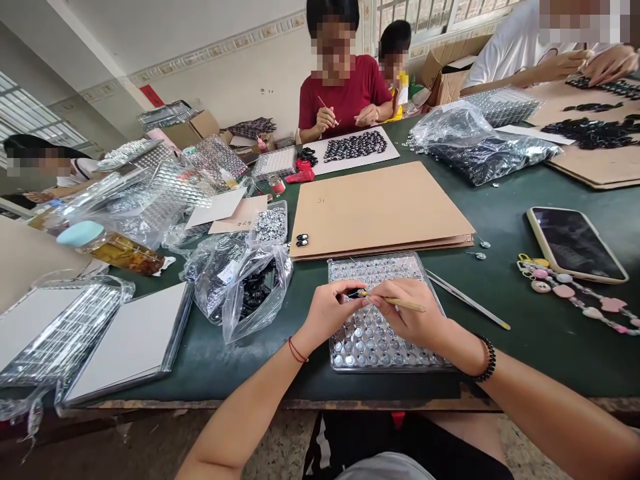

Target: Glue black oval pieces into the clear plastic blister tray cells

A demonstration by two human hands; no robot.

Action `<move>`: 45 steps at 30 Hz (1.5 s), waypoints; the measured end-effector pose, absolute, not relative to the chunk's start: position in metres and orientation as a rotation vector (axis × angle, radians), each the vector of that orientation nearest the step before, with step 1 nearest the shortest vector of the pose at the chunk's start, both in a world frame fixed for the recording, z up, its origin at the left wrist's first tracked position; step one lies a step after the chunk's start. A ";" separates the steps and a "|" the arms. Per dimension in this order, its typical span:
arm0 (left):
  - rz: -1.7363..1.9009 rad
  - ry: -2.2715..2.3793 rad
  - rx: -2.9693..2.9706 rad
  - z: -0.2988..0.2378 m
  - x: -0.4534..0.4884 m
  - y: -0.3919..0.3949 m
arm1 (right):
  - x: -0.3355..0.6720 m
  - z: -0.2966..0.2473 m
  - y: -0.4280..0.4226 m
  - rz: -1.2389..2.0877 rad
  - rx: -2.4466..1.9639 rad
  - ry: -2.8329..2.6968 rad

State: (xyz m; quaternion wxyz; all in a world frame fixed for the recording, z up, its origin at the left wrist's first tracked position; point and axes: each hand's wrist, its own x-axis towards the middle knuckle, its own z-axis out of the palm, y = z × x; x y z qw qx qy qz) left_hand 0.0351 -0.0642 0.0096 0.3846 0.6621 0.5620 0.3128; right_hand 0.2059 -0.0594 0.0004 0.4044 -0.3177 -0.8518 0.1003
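Note:
Over a clear plastic tray (345, 363) filled with rows of small silvery round pieces, my two hands come together. My left hand (333, 307) pinches a small dark piece (355, 293) between thumb and fingers; its exact kind is too small to make out. A thin wooden stick (403, 304) is gripped in my right hand (407, 310), its tip at the dark piece. Just left of the tray lies an open plastic bag (257, 293) of black pieces. Two small black pieces (301, 240) rest on the corner of a brown cardboard stack (375, 207) behind the tray.
Tweezers (470, 300) lie right of the tray, near a phone (575, 243) with a beaded strap. A small box (270, 223) of silvery pieces, a bottle (110, 247) and wrapped trays (130, 340) stand left. Across the table, a person in red (345, 93) works at a board.

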 end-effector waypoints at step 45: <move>0.820 2.300 1.924 0.022 -0.093 -0.040 | 0.207 0.008 -0.049 1.106 -1.162 -1.730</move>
